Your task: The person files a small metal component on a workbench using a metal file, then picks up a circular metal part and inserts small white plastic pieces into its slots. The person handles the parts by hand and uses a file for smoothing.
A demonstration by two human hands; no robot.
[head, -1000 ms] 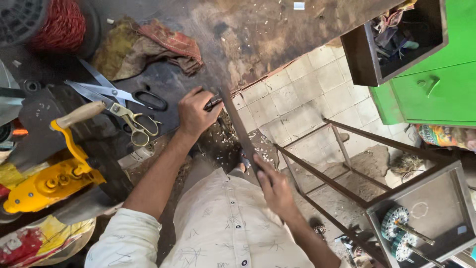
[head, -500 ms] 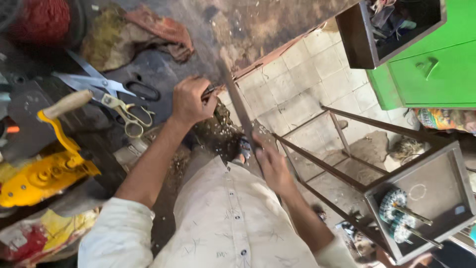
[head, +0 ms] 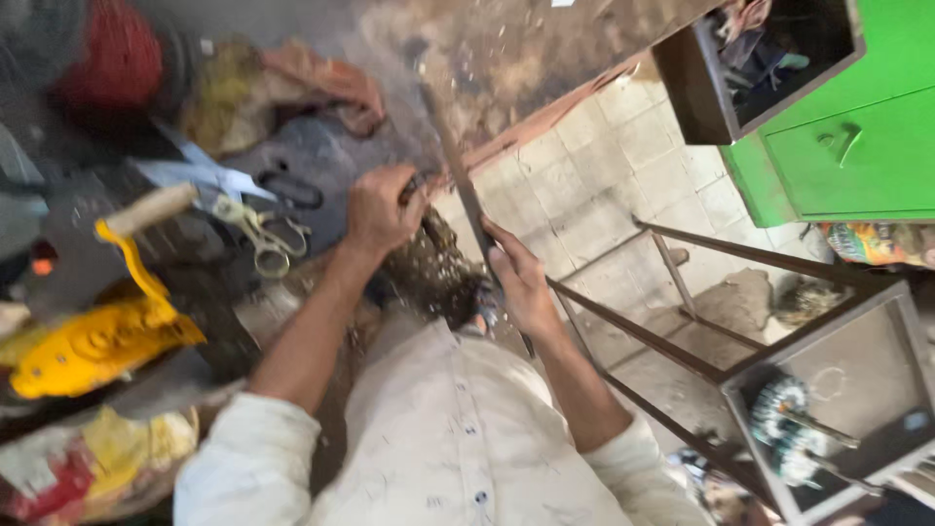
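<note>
— Two hands are working one long metal strip (head: 458, 175), right?

— Yes. It is running slantwise between them, from the dusty bench top down toward the white shirt (head: 458, 448).

— Gripping how?

— Left hand (head: 382, 209) is curling closed around a small dark handle beside the strip. Right hand (head: 521, 278) is pressing its fingers along the strip's lower end.

— Nearby?

— Scissors (head: 248, 209) are lying left of the left hand, beside a yellow tool (head: 93, 336).
</note>
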